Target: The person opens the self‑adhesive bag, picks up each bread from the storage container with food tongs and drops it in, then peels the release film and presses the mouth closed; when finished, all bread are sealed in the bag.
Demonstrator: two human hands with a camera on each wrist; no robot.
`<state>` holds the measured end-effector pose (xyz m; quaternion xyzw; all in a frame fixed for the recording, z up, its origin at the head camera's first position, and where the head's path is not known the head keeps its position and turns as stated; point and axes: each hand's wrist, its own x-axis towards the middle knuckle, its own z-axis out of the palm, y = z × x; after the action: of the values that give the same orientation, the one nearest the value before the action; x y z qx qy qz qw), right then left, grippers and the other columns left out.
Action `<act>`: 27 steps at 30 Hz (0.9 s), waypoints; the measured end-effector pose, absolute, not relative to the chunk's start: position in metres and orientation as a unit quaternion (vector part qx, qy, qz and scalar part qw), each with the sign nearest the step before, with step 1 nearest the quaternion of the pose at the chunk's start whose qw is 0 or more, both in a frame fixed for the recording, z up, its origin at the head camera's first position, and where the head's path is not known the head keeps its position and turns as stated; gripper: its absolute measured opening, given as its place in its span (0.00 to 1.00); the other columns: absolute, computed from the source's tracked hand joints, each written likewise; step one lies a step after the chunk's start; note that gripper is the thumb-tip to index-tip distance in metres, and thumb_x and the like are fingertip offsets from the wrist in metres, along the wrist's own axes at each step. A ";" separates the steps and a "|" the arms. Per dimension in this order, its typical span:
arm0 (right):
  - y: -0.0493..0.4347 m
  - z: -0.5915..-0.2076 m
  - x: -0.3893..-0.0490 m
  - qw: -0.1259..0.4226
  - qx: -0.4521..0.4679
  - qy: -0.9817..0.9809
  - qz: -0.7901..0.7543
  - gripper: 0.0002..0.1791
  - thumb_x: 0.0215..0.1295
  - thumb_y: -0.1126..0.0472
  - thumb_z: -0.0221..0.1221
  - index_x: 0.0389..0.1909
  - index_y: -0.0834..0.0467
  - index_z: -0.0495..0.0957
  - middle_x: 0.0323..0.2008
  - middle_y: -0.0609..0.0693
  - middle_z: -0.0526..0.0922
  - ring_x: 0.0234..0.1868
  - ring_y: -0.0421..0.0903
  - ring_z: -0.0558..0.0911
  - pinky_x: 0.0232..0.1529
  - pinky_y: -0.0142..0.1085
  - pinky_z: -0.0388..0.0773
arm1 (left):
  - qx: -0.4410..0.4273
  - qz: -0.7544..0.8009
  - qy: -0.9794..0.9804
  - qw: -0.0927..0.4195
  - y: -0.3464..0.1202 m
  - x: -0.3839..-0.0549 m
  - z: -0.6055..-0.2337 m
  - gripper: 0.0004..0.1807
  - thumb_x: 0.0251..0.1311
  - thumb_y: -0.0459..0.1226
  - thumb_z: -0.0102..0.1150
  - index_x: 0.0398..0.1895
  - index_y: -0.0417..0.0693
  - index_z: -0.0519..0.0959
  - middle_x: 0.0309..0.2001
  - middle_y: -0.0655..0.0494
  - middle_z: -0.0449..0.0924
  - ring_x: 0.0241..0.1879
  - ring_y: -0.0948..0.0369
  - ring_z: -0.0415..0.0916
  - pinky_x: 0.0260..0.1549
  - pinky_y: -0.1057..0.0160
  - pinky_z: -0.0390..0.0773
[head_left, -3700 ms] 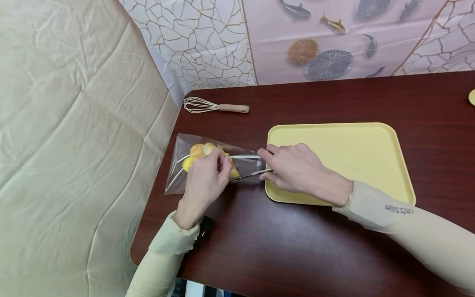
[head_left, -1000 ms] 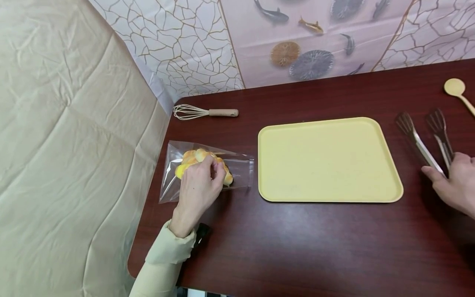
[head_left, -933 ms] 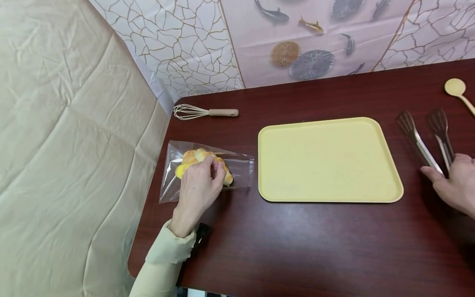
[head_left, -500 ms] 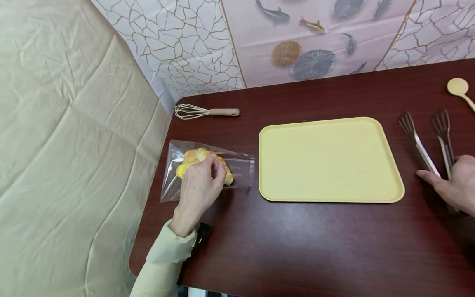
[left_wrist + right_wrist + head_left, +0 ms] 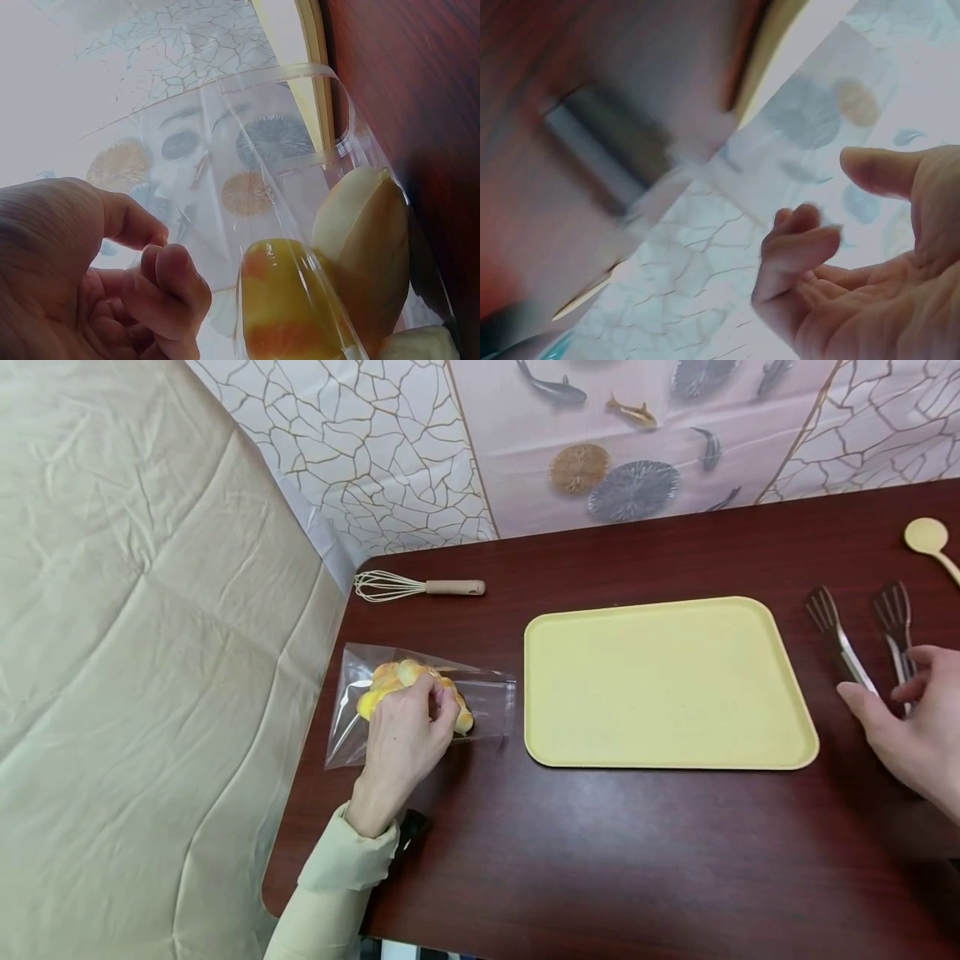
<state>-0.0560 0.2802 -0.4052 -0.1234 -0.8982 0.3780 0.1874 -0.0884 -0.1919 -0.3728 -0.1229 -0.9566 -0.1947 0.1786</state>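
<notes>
A clear plastic bag (image 5: 491,706) lies at the table's left with several bread pieces (image 5: 406,672) inside, golden and bright yellow. Over it, my left hand (image 5: 408,722) pinches the upper film between thumb and forefinger; the exact grip point is faint in the left wrist view. That view shows a pale bread roll (image 5: 364,240) and a yellow piece (image 5: 281,307) under the plastic. At the right, metal tongs (image 5: 855,662) with slotted heads lie spread apart on the table. My right hand (image 5: 918,727) hovers by their handles, thumb and fingers apart, holding nothing.
A yellow tray (image 5: 671,685) sits between the bag and the tongs. A whisk (image 5: 453,587) with a wooden handle lies at the back left. A cream spoon (image 5: 926,536) is at the back right. Patterned cloth (image 5: 615,443) hangs behind the dark table (image 5: 600,852).
My right hand has drawn the tongs out of the bag, carried them right past the tray, laid them down and let go. The left hand has kept its place at the bag.
</notes>
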 end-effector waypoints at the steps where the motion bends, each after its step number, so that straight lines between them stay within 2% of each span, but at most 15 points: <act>1: 0.276 -0.402 -0.055 0.188 -0.107 -0.903 0.371 0.34 0.68 0.62 0.61 0.66 0.81 0.67 0.25 0.20 0.61 0.26 0.12 0.57 0.30 0.15 0.55 | -0.123 -0.196 -0.957 0.178 -0.192 -0.088 -0.373 0.10 0.68 0.34 0.61 0.26 0.44 0.77 0.17 0.53 0.74 0.16 0.57 0.70 0.19 0.59 0.69; 2: 0.272 -0.398 -0.053 0.187 -0.092 -0.906 0.368 0.33 0.68 0.62 0.62 0.65 0.81 0.68 0.25 0.13 0.59 0.25 0.11 0.58 0.28 0.15 0.56 | -0.122 -0.197 -0.956 0.178 -0.192 -0.088 -0.373 0.10 0.68 0.34 0.61 0.26 0.44 0.77 0.17 0.53 0.74 0.16 0.57 0.70 0.20 0.59 0.70; 3: 0.267 -0.394 -0.052 0.176 -0.083 -0.916 0.351 0.32 0.69 0.62 0.62 0.65 0.81 0.69 0.23 0.17 0.64 0.24 0.09 0.58 0.27 0.16 0.56 | -0.122 -0.197 -0.956 0.178 -0.192 -0.088 -0.373 0.11 0.68 0.34 0.61 0.26 0.45 0.77 0.17 0.53 0.75 0.17 0.57 0.70 0.20 0.59 0.71; 6: 0.252 -0.387 -0.050 0.133 -0.054 -0.942 0.303 0.30 0.72 0.57 0.64 0.65 0.76 0.72 0.23 0.36 0.81 0.25 0.08 0.58 0.27 0.22 0.58 | -0.123 -0.198 -0.956 0.179 -0.191 -0.088 -0.374 0.11 0.68 0.34 0.61 0.26 0.45 0.78 0.17 0.52 0.76 0.17 0.56 0.71 0.20 0.57 0.72; 9: 0.231 -0.385 -0.049 0.110 -0.016 -0.954 0.278 0.28 0.71 0.56 0.66 0.63 0.71 0.76 0.31 0.58 0.87 0.25 0.12 0.61 0.29 0.26 0.61 | -0.123 -0.200 -0.956 0.177 -0.191 -0.089 -0.375 0.10 0.67 0.34 0.61 0.26 0.45 0.78 0.18 0.52 0.77 0.17 0.55 0.72 0.20 0.56 0.73; 14: 0.189 -0.384 -0.050 0.130 0.071 -0.945 0.292 0.21 0.66 0.61 0.71 0.55 0.67 0.82 0.26 0.48 0.85 0.24 0.21 0.67 0.30 0.24 0.64 | -0.119 -0.201 -0.957 0.173 -0.192 -0.088 -0.376 0.11 0.67 0.35 0.62 0.25 0.45 0.79 0.18 0.51 0.78 0.18 0.54 0.73 0.20 0.55 0.74; 19: 0.147 -0.379 -0.057 0.127 0.133 -0.928 0.323 0.17 0.63 0.63 0.73 0.51 0.64 0.84 0.25 0.42 0.82 0.24 0.28 0.72 0.31 0.26 0.68 | -0.118 -0.199 -0.957 0.175 -0.196 -0.086 -0.378 0.11 0.66 0.35 0.61 0.24 0.46 0.78 0.17 0.53 0.76 0.18 0.54 0.73 0.21 0.54 0.74; 27: 0.089 -0.370 -0.066 -0.028 0.166 -0.904 0.393 0.14 0.68 0.59 0.72 0.51 0.60 0.86 0.25 0.40 0.83 0.27 0.34 0.79 0.38 0.32 0.77 | -0.114 -0.214 -0.959 0.146 -0.195 -0.092 -0.378 0.13 0.69 0.37 0.61 0.24 0.48 0.78 0.18 0.54 0.77 0.20 0.55 0.74 0.22 0.57 0.73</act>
<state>-0.0657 0.0890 -0.3701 0.1661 -0.9040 0.3930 -0.0283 -0.0920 -0.1949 -0.3776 -0.1140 -0.9590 -0.2145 0.1463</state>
